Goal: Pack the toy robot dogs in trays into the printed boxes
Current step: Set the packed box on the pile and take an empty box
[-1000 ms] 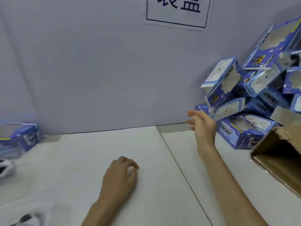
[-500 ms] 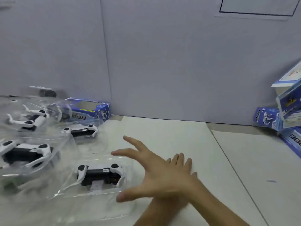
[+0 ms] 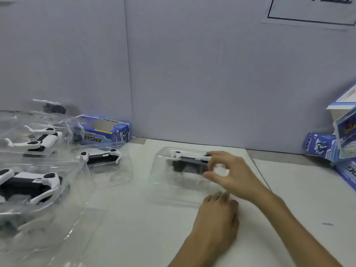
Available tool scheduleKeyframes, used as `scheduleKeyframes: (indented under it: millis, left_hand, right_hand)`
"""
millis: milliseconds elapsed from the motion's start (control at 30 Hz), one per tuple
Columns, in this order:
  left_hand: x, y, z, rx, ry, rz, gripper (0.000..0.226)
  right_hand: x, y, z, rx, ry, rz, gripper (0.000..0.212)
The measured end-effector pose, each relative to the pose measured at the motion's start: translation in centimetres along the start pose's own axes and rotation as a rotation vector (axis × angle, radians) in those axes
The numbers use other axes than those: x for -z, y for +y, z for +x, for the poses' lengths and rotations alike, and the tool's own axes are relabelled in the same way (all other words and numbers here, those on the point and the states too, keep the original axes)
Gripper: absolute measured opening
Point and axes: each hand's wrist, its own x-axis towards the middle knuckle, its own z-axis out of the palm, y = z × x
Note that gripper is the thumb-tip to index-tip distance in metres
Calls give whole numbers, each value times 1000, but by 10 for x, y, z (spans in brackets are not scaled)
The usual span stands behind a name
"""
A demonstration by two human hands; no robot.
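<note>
One tray [image 3: 183, 182] with its toy robot dog [image 3: 189, 163] has moved from lower left to frame centre. The right hand [image 3: 233, 174] grip pinches its right end; the left hand [image 3: 215, 218] rests slack, holding nothing. Judged next: carry to the printed boxes [image 3: 319, 146] at right.

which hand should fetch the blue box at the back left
Left: the left hand lies free on the table and the blue box is on its side; the right hand grips the tray.

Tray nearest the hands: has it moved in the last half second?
Yes: the tray, held by the right hand, moved right, away from the blue box.
</note>
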Motion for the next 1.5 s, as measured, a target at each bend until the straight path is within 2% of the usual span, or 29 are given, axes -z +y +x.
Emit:
scheduleKeyframes:
  millis: [100,233,333,400,467,500,567,667,767,867,1000,1133,1200,1267,1333,1433,1500]
  left_hand:
    - [5,3,5,15,60,-60,29]
    - [16,0,12,128,283,-119,18]
    - [27,-12,26,202,327,-48,16]
    - [43,-27,45,195,350,29,18]
    - [62,-47,68,204,363,136,17]
    - [73,-59,81,213,354,202,17]
    - [93,-85,103,267,267,363,18]
    - [123,-121,129,381,114,531,22]
    - [156,-161,144,491,80,601,15]
    - [189,-211,151,699,38,654,24]
    - [210,-265,156,954,-302,680,27]
    - [219,-306,162,968,-558,671,64]
    - [217,-322,162,979,-673,716,73]
    - [210,-331,157,967,-737,744,56]
    - [206,-342,153,879,-723,775,33]
    - [219,-344,148,860,-699,760,30]
    - [233,-343,148,908,-694,635,32]
  right_hand:
    - [18,33,-6,-50,97,-69,23]
    - [1,71,-29,-83,189,-79,27]
    - [-14,82,-36,-92,333,-121,27]
    - [-16,84,-35,-122,461,-163,17]
    - [-15,88,-35,-203,596,-175,2]
    - [-14,90,-34,-268,656,-167,8]
    - [-14,94,-33,-353,743,-145,18]
    - [-15,97,-30,-404,781,-122,20]
    - [-16,97,-28,-409,792,-94,17]
    - [-19,99,-23,-385,826,-119,15]
    - [-22,99,-18,-343,876,-114,17]
    - [-21,100,-19,-317,844,-136,16]
    - [-18,104,-17,-289,814,-148,18]
    - [-14,108,-14,-230,780,-174,17]
    - [-9,111,-13,-184,750,-180,17]
    - [-10,108,-11,-195,724,-176,23]
    - [-12,104,-11,-235,737,-157,24]
